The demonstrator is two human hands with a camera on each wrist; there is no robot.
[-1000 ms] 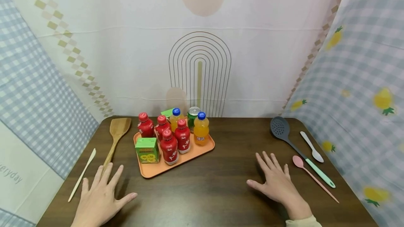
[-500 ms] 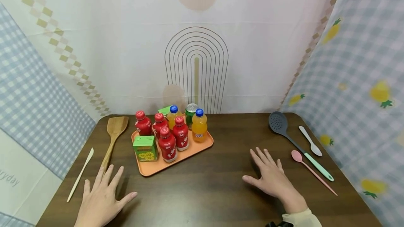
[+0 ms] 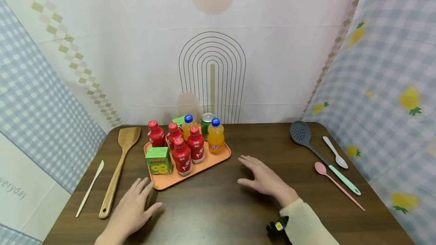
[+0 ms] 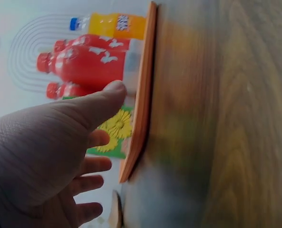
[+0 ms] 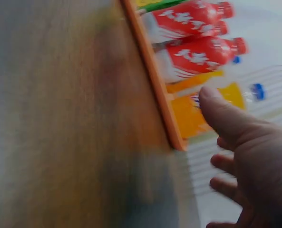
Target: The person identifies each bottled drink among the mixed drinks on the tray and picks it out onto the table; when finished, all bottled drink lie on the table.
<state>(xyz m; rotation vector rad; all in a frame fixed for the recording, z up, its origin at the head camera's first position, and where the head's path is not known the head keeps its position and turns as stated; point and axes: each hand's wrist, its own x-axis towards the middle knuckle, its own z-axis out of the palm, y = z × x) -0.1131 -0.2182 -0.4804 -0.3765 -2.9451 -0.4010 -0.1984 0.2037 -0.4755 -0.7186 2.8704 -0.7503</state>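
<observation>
An orange tray (image 3: 204, 166) stands at the back left of the table. On it are several red bottles (image 3: 182, 158), two orange drink bottles (image 3: 216, 139) with blue caps, a green carton (image 3: 158, 162) with yellow flowers and a green can (image 3: 206, 124). Near the tray's front left corner is my left hand (image 3: 131, 209), fingers spread and holding nothing. My right hand (image 3: 262, 177), also without anything in it, is a short way from the tray's right end, thumb apart from the fingers. In both wrist views the thumbs show in front of the tray's load.
Left of the tray lie a wooden spatula (image 3: 114, 179) and a cream-coloured knife (image 3: 89, 189). On the right are a slotted spoon (image 3: 321, 162) with a mint handle, a white spoon (image 3: 335, 153) and a pink spoon (image 3: 338, 188). Fabric sheets (image 3: 150, 48) surround the table.
Both hands have moved inward towards the tray, the right one leftwards and the left one rightwards. The spatula's handle, covered before by the left hand, now shows. The tray stays put.
</observation>
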